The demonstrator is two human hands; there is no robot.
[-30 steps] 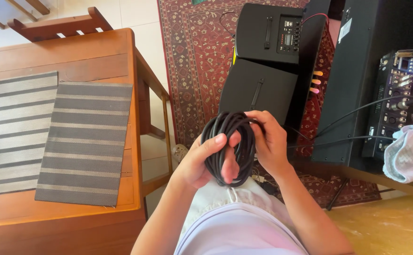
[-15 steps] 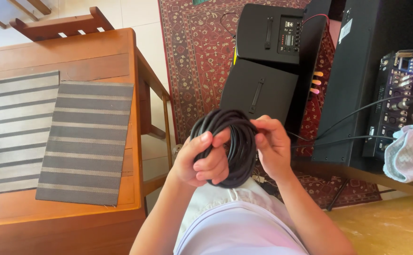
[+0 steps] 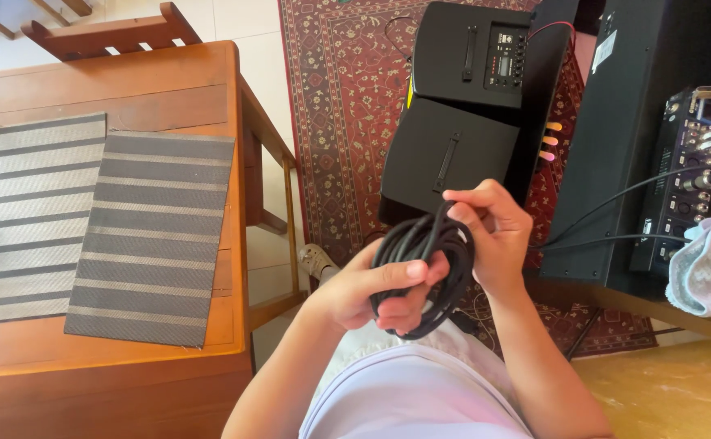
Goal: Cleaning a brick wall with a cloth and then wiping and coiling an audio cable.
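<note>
Black cable, wound into a coil, sits between both hands just above the person's lap. The left hand has its grip clenched around the coil's lower side, thumb laid across the strands. The right hand pinches the top of the coil, fingers curled over it. Two black amps stand on the red rug beyond. Striped mats lie on the wooden worktop to the left.
</note>
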